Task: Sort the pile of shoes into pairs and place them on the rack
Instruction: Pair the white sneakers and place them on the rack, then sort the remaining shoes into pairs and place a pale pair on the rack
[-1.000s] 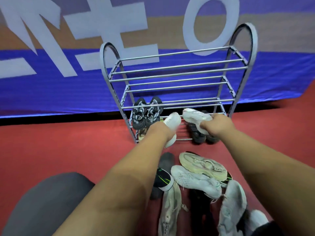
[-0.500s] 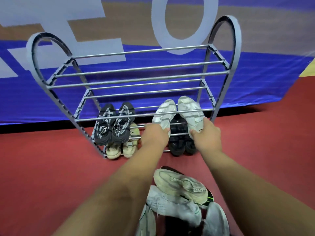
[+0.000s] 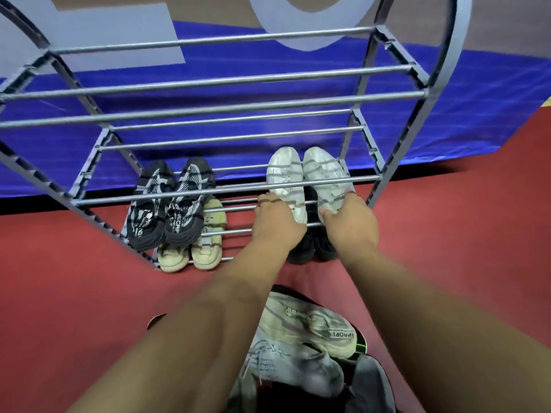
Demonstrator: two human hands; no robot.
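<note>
Left hand (image 3: 277,226) and right hand (image 3: 350,226) each grip a heel of the white pair (image 3: 283,174), set side by side on a low rack (image 3: 208,109) shelf. Three other pairs (image 3: 170,204) are racked already; the floor pile (image 3: 304,338) is left to sort.

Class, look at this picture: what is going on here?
A person is sorting shoes onto a rack. The left hand and right hand each grip a heel of the white pair, which lies side by side on a lower shelf. A black-and-white pair sits left of it, with a beige pair and a black pair on the shelf below. A pile of shoes waits on the floor.
</note>
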